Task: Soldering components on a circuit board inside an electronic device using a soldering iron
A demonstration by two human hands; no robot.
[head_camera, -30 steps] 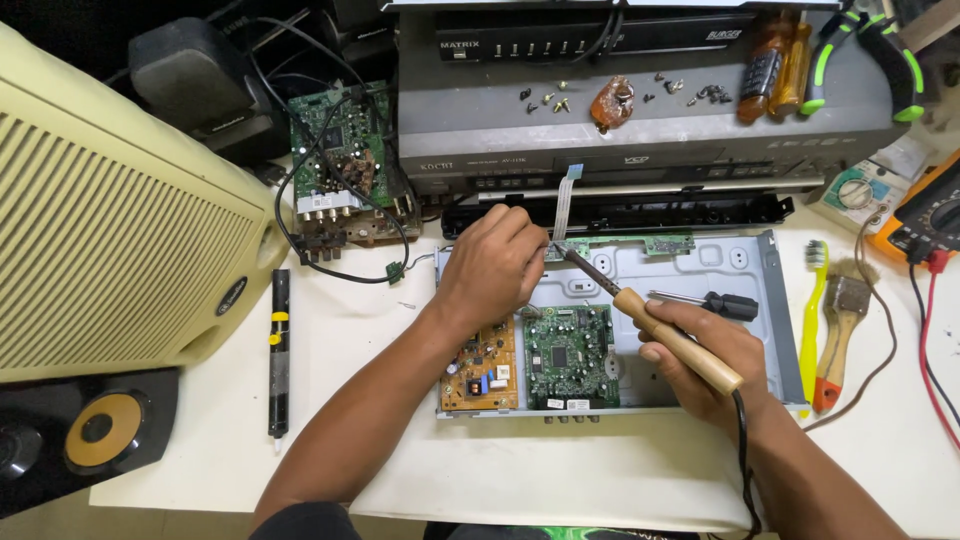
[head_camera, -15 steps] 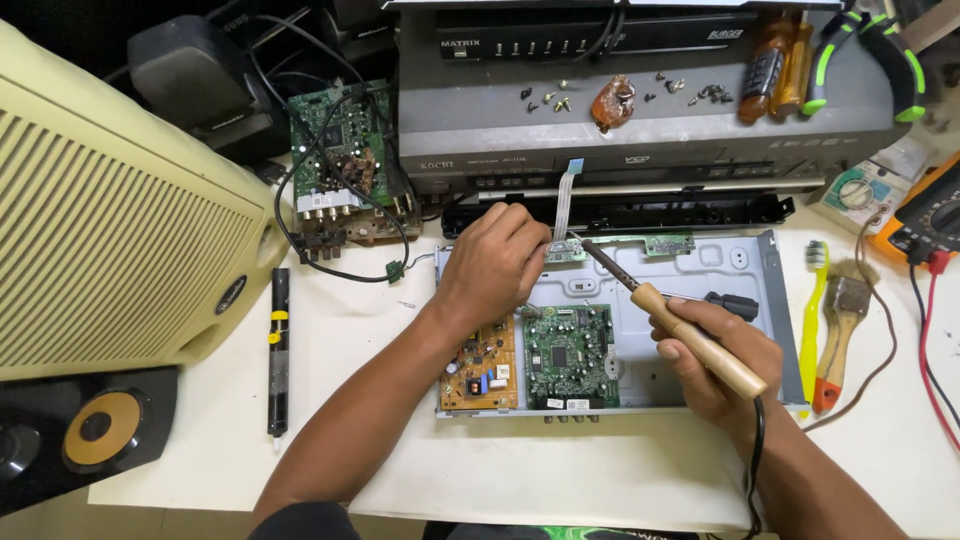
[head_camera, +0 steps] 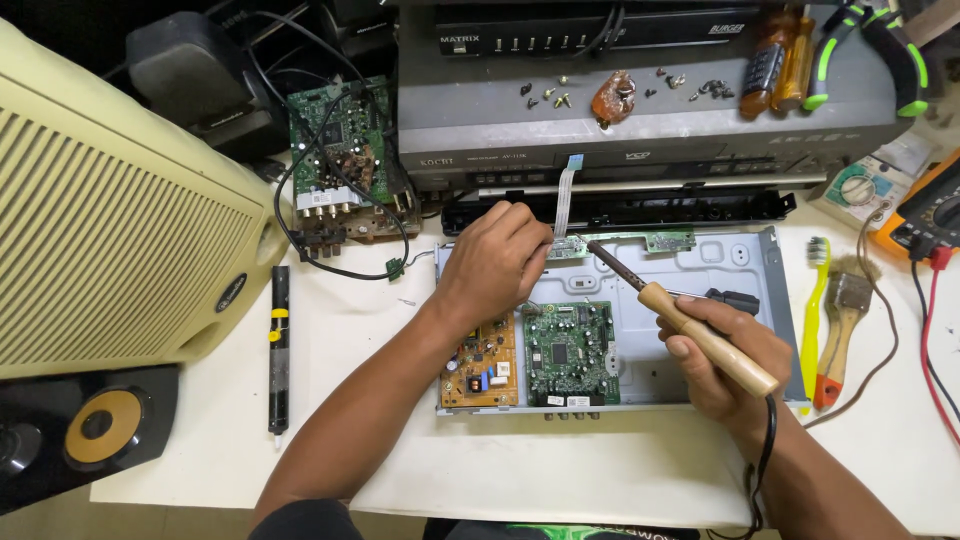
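An opened metal player chassis (head_camera: 745, 265) lies on the white table, holding a green circuit board (head_camera: 570, 350) and an orange-brown power board (head_camera: 482, 365). My left hand (head_camera: 495, 262) rests knuckles-up on the chassis's upper left, fingers curled at a narrow green strip board (head_camera: 668, 240) near a white ribbon cable (head_camera: 565, 195); what it pinches is hidden. My right hand (head_camera: 725, 355) grips a wooden-handled soldering iron (head_camera: 690, 325), its dark tip pointing up-left toward the strip board beside my left fingers.
A cream speaker cabinet (head_camera: 110, 220) fills the left. A loose green board with wires (head_camera: 340, 160) sits behind. A grey player (head_camera: 640, 110) carries screws and tools. A black pen-like tool (head_camera: 279, 350), a toothbrush (head_camera: 812, 310), a paintbrush (head_camera: 840, 335) and a multimeter (head_camera: 930, 210) lie around.
My right hand with the soldering iron has shifted slightly right and down, uncovering a black screwdriver handle behind it. My left hand stays in place.
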